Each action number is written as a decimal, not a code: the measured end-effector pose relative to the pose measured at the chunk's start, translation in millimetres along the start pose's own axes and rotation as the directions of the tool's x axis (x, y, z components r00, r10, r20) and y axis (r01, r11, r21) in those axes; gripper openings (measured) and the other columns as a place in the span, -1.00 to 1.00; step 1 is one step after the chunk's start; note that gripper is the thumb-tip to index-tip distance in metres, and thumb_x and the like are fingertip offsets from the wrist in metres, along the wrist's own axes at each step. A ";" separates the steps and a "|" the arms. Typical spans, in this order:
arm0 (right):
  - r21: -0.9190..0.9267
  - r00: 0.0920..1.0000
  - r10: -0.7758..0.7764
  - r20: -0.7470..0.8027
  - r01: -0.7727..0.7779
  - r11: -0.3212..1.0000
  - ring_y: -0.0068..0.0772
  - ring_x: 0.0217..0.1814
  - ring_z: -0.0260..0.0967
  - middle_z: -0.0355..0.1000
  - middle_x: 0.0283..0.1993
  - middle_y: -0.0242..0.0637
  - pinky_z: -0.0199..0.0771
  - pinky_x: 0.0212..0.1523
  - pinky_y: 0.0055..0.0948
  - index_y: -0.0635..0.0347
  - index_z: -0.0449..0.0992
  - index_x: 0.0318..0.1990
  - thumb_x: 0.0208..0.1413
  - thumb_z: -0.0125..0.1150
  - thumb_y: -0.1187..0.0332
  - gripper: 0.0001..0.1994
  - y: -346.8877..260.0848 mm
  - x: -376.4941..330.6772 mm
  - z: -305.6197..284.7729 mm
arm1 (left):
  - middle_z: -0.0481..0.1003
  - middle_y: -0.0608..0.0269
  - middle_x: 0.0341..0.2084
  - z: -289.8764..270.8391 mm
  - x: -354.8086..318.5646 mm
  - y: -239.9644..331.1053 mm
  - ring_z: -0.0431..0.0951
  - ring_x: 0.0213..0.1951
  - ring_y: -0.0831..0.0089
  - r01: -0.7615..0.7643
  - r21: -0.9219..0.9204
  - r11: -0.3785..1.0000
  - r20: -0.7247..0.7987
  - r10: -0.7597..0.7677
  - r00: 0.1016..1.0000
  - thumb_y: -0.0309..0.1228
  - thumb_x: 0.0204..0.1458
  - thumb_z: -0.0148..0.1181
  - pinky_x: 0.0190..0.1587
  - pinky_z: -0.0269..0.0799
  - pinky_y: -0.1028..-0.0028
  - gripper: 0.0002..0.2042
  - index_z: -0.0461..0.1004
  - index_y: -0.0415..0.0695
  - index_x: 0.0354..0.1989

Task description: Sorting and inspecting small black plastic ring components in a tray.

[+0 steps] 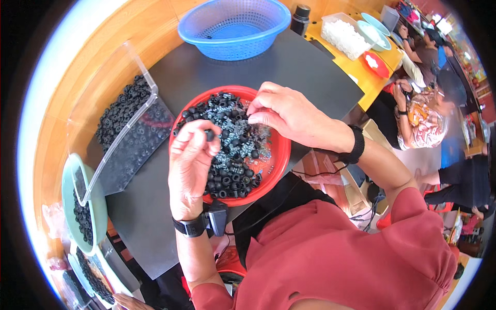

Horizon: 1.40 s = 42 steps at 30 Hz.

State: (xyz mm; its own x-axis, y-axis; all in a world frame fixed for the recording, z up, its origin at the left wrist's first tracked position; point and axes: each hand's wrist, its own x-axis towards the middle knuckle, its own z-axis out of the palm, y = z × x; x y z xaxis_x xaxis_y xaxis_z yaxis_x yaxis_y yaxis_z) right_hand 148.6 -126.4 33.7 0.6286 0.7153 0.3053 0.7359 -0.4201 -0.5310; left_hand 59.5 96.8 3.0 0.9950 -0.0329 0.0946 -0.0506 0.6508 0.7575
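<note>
Left hand (190,163) pinches one black rubber ring (209,135) above the red bowl (276,155); right hand (289,113) fingertips narrowed, picking among the mixed rings and small metal washers, probably gripping one; bowl heaped, so most sorting remains; clear bin (111,93) holds finished rings.

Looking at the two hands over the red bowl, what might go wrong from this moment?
1. The left hand pinches one small black ring at its fingertips; it may slip and drop.
2. The red bowl is heaped with black rings and small metal pieces, and the right hand picks at the pile, so pieces may spill over the rim.
3. The bowl sits near the edge of the dark mat, so a push might tip it.
</note>
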 end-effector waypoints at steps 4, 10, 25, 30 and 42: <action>0.233 0.971 -0.158 -0.181 0.198 0.952 -0.08 -0.28 0.38 0.34 -0.32 -0.19 0.40 -0.26 -0.21 0.23 0.48 -0.30 0.11 0.22 0.36 -0.87 -7.7 28.7 -0.2 | 0.53 0.16 -0.26 2.2 8.3 -3.2 0.47 -0.33 0.54 0.111 0.013 0.994 -0.034 -0.111 0.993 -0.40 0.20 0.13 -0.18 0.41 0.55 -0.78 0.50 -0.27 -0.07; 0.237 0.909 -0.385 -0.156 0.413 0.879 -0.10 -0.26 0.39 0.35 -0.29 -0.22 0.41 -0.23 -0.24 0.21 0.49 -0.25 0.08 0.23 0.40 -0.88 -16.8 64.6 11.1 | 0.54 0.17 -0.29 2.0 5.5 2.9 0.50 -0.32 0.51 0.050 -0.035 0.998 -0.099 -0.054 0.994 -0.37 0.21 0.12 -0.18 0.43 0.53 -0.79 0.51 -0.23 -0.09; 0.416 0.865 -0.498 -0.060 0.475 0.775 -0.19 -0.30 0.42 0.36 -0.29 -0.21 0.42 -0.28 -0.33 0.27 0.50 -0.26 0.08 0.20 0.45 -0.89 -16.6 105.3 18.1 | 0.50 0.22 -0.16 -10.4 9.0 7.8 0.47 -0.19 0.48 -0.096 -0.119 0.988 -0.177 0.075 0.981 -0.40 0.22 0.08 -0.19 0.39 0.54 -0.76 0.45 -0.26 -0.02; 0.467 0.875 -0.482 -0.041 0.443 0.765 -0.14 -0.27 0.43 0.38 -0.26 -0.19 0.43 -0.26 -0.31 0.29 0.50 -0.25 0.09 0.18 0.47 -0.90 -13.1 106.4 21.9 | 0.55 0.19 -0.24 -12.8 8.9 8.0 0.50 -0.25 0.51 -0.105 -0.055 0.993 -0.182 0.094 0.979 -0.36 0.23 0.08 -0.15 0.43 0.51 -0.76 0.52 -0.23 -0.05; 0.419 0.873 -0.479 -0.088 0.469 0.778 -0.09 -0.28 0.39 0.40 -0.24 -0.22 0.37 -0.26 -0.26 0.20 0.50 -0.23 0.14 0.14 0.43 -0.91 -3.2 107.4 16.8 | 0.54 0.23 -0.20 2.5 14.0 8.5 0.53 -0.17 0.50 -0.098 0.161 0.982 -0.284 0.141 0.948 -0.60 0.11 0.14 -0.07 0.48 0.50 -0.55 0.30 -0.24 0.21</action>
State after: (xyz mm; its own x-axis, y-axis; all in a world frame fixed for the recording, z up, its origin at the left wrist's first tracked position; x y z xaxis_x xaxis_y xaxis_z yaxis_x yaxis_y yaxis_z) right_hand 209.5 -38.8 54.9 0.2189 0.7766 0.5907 0.7617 0.2423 -0.6009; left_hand 72.8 99.9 12.4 0.9611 0.2759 0.0129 -0.1607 0.5204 0.8387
